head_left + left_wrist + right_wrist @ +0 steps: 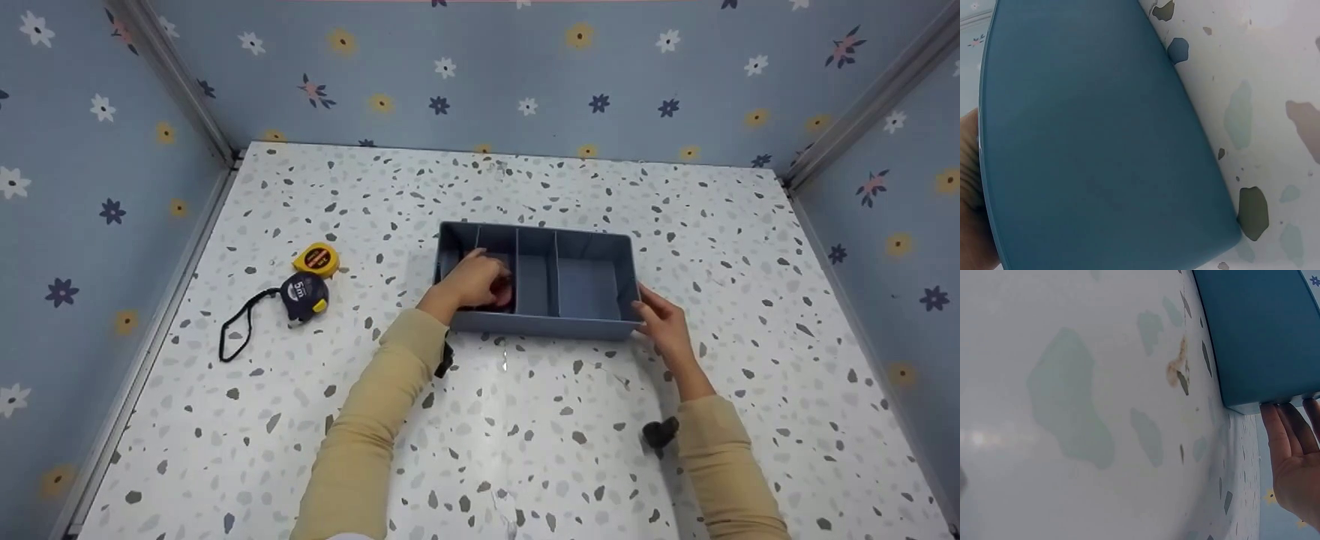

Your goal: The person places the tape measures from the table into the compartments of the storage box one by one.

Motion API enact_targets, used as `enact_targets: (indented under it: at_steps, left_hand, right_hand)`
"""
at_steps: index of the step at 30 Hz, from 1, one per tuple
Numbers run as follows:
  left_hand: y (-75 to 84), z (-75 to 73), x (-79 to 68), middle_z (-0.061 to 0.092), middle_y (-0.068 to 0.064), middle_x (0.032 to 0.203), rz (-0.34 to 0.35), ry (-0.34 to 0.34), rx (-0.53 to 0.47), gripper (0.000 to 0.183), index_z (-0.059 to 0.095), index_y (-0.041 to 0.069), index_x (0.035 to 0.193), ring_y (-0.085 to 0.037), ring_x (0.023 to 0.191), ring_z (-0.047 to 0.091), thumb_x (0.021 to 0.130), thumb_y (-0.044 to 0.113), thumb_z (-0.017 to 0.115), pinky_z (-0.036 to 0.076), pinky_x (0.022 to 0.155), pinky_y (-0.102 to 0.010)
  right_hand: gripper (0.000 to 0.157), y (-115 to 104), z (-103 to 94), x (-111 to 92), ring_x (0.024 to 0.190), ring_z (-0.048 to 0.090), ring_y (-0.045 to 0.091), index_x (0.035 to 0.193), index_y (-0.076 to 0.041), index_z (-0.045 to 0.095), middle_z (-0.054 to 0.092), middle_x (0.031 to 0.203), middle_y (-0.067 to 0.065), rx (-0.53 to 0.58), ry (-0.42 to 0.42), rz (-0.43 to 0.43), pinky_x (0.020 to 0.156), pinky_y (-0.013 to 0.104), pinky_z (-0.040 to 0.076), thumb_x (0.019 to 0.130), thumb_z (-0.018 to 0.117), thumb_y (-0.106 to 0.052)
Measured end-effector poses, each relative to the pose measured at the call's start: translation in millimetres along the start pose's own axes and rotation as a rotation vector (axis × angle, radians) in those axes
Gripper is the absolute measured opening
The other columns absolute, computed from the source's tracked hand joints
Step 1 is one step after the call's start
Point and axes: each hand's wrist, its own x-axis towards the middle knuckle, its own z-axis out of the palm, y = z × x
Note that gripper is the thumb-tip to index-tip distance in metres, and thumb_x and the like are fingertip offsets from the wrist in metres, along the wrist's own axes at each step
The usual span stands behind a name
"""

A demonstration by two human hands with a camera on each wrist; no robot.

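Note:
A blue-grey open box [544, 324] with thin dividers stands on the speckled table. My left hand [472, 281] reaches over its near wall into the left part, fingers curled down around a dark reddish thing [504, 294]. Most of that thing is hidden by the hand, and I cannot tell its kind. In the left wrist view, the box's outer wall [1100, 135] covers nearly everything; only part of the hand [974, 197] shows behind the rim. My right hand [664, 319] touches the box's right end, its straight fingers against the end wall in the right wrist view [1297, 472].
On the left of the table [585, 465] lie a yellow tape measure [318, 259] and, touching it, a dark blue tape measure [304, 295] with a black wrist strap [238, 322]. Flower-patterned panels [487, 75] close off the back and both sides.

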Motion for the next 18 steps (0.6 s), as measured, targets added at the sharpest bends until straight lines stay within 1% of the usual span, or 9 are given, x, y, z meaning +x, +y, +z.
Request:
enact_targets:
  at_steps: [1,4,8,10,12,14,15,18]
  left_hand:
    - [-0.1,0.1,-0.3,0.061,-0.007,0.108,0.000,0.003,-0.010,0.038,0.063,0.002,0.109,-0.022,0.104,0.053,0.071,0.005,0.065,0.017,0.104,-0.043]
    - [-0.7,0.0,-1.3,0.061,-0.009,0.108,0.011,0.023,-0.036,0.036,0.062,0.000,0.110,-0.022,0.105,0.053,0.073,0.003,0.062,0.019,0.103,-0.042]
    - [-1.8,-0.5,-3.1,0.060,-0.010,0.108,0.040,0.058,-0.052,0.032,0.062,0.000,0.109,-0.023,0.105,0.052,0.077,0.004,0.061,0.025,0.100,-0.039]
    - [-2.1,-1.2,-4.0,0.060,-0.010,0.109,0.062,0.074,-0.049,0.026,0.065,0.002,0.104,-0.023,0.106,0.052,0.079,0.005,0.060,0.029,0.098,-0.038]
    - [-2.1,-2.2,-5.0,0.060,-0.009,0.109,0.096,0.081,-0.045,0.019,0.069,0.006,0.095,-0.022,0.106,0.051,0.080,0.004,0.058,0.032,0.096,-0.036]
    - [-1.6,-3.7,-6.2,0.060,-0.008,0.109,0.125,0.072,-0.042,0.017,0.071,0.009,0.087,-0.020,0.107,0.051,0.082,0.004,0.056,0.034,0.095,-0.034]
    - [-1.1,-4.6,-6.9,0.060,-0.008,0.109,0.130,0.068,-0.045,0.018,0.071,0.010,0.086,-0.020,0.107,0.051,0.082,0.004,0.055,0.035,0.094,-0.034]
    - [1.0,-8.1,-9.8,0.059,-0.009,0.110,0.101,0.068,-0.060,0.019,0.069,0.006,0.095,-0.022,0.105,0.051,0.084,0.005,0.054,0.038,0.092,-0.032]
  right_hand:
    - [0.047,-0.1,-0.2,-0.1,0.115,0.043,0.024,0.134,-0.008,0.040,0.040,0.134,0.012,0.002,-0.002,0.001,0.074,0.023,0.049,0.090,0.052,-0.019]
    - [0.047,-1.0,-0.7,0.0,0.115,0.043,0.024,0.134,-0.009,0.040,0.040,0.134,0.011,0.009,-0.005,0.008,0.075,0.023,0.048,0.090,0.052,-0.019]
    - [0.048,-0.7,-1.2,0.8,0.117,0.042,0.025,0.135,-0.009,0.039,0.038,0.135,0.012,0.012,-0.011,0.002,0.076,0.024,0.048,0.090,0.052,-0.020]
    - [0.048,0.1,-1.0,1.5,0.117,0.042,0.025,0.134,-0.010,0.039,0.038,0.135,0.012,0.012,-0.005,0.001,0.076,0.025,0.048,0.089,0.053,-0.021]
    - [0.049,1.0,-0.7,1.9,0.117,0.043,0.025,0.134,-0.010,0.040,0.038,0.135,0.012,0.011,0.004,0.004,0.076,0.025,0.048,0.089,0.054,-0.021]
    - [0.048,1.4,-0.2,1.9,0.116,0.043,0.025,0.134,-0.011,0.041,0.039,0.135,0.012,0.008,0.009,0.007,0.076,0.025,0.048,0.089,0.054,-0.020]
    - [0.048,1.5,-0.1,2.0,0.115,0.044,0.024,0.133,-0.011,0.042,0.040,0.134,0.011,0.010,0.012,0.007,0.075,0.025,0.049,0.088,0.054,-0.020]
    - [0.047,0.8,-0.2,1.5,0.115,0.044,0.024,0.134,-0.011,0.041,0.040,0.134,0.011,0.005,0.000,0.000,0.075,0.025,0.049,0.089,0.053,-0.020]
